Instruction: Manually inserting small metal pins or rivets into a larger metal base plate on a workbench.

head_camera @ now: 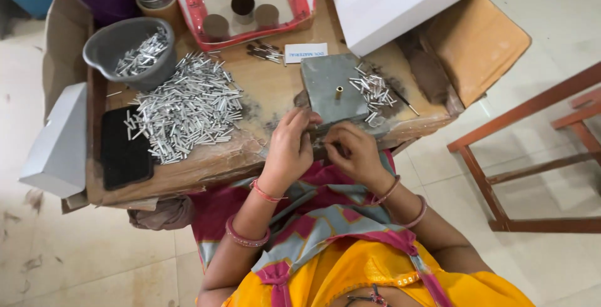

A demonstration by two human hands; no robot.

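From my remote view, my right hand [355,150] pinched something too small to identify, level beside the left hand [289,147], its grip curled against the grey metal block [328,88].

pile of tubes [188,106] left of metal block [332,88], bowl [128,50] behind pile, tray [241,6] behind block

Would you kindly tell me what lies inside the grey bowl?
The grey bowl holds a heap of small silver metal tubes. Whatever lies beneath them at the bottom is covered.
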